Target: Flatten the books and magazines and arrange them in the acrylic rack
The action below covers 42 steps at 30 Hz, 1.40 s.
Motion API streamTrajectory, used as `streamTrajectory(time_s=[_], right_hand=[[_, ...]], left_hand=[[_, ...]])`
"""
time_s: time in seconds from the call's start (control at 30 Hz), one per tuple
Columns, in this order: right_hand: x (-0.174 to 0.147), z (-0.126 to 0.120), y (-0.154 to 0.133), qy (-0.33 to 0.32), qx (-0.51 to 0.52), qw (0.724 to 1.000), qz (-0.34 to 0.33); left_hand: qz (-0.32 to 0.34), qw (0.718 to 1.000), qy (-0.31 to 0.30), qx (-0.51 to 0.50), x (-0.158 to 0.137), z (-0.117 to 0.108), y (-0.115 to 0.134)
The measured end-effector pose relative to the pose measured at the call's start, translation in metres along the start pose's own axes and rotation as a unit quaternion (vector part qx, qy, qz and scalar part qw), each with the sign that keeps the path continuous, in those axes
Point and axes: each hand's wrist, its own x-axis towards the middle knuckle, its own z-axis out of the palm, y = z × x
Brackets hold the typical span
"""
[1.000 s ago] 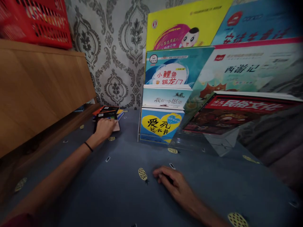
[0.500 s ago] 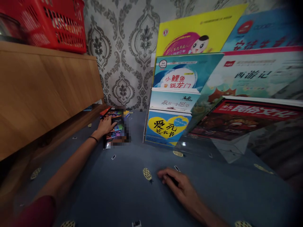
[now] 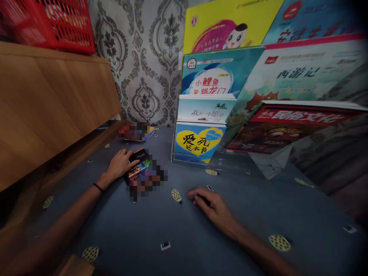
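My left hand [image 3: 120, 165], with a dark band at the wrist, grips the left end of a book [image 3: 141, 165] that has a dark, colourful cover. Its thumb lies across the cover and the fingers are at the far edge. Part of the book is blurred by pixel blocks. Behind it, against the wall, other books [image 3: 136, 132] lie in a low stack, also partly pixelated. My right hand [image 3: 211, 203] rests on the blue-grey tablecloth [image 3: 169, 222] with its fingers curled in and nothing visible in them.
A tiered clear stand [image 3: 268, 163] holds several upright books, among them a blue one with a yellow heart [image 3: 199, 143], right of centre. A wooden cabinet [image 3: 57, 119] runs along the left, with a red basket [image 3: 63, 27] on top. Patterned wallpaper [image 3: 143, 92] covers the back wall.
My left hand has drawn the book toward me, apart from the books at the wall. My right hand stays curled on the table. The view has tilted down and shifted slightly.
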Motion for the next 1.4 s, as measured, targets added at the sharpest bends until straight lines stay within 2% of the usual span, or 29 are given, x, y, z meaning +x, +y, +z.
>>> streamTrajectory(time_s=[0.13,0.2,0.3,0.4,0.47,0.57,0.73,0.87,1.13,1.4], right_hand=[[-0.002,0.0,-0.005,0.02,-0.016,1.0,-0.016],[-0.004,-0.001,-0.008,0.057,-0.028,0.997,-0.045],[-0.007,-0.001,-0.009,0.115,-0.045,0.988,-0.091],[-0.009,-0.001,-0.008,0.125,-0.071,0.982,-0.121],[-0.009,0.002,-0.01,0.109,-0.093,0.979,-0.148],[-0.003,0.01,-0.021,0.033,-0.12,0.97,-0.207],[0.013,0.038,-0.058,-0.176,-0.163,0.932,-0.273],[0.025,0.061,-0.072,-0.26,-0.169,0.908,-0.282],[0.039,0.074,-0.07,-0.273,-0.147,0.901,-0.302],[0.036,0.083,-0.067,-0.228,-0.223,0.897,-0.306]], left_hand=[[0.014,0.999,-0.028,-0.034,-0.031,-0.014,0.015],[0.049,0.99,-0.07,-0.111,-0.042,-0.021,0.024],[0.1,0.961,-0.127,-0.222,-0.054,-0.029,0.036],[0.117,0.965,-0.098,-0.213,-0.056,-0.029,0.048],[0.142,0.968,-0.053,-0.198,-0.053,-0.024,0.055],[0.188,0.959,-0.02,-0.209,-0.041,-0.014,0.061],[0.219,0.935,-0.051,-0.273,-0.015,0.0,0.057],[0.177,0.92,-0.064,-0.344,-0.008,0.009,0.051],[0.219,0.9,-0.019,-0.376,-0.011,0.022,0.045],[0.233,0.889,-0.028,-0.394,-0.011,0.024,0.04]])
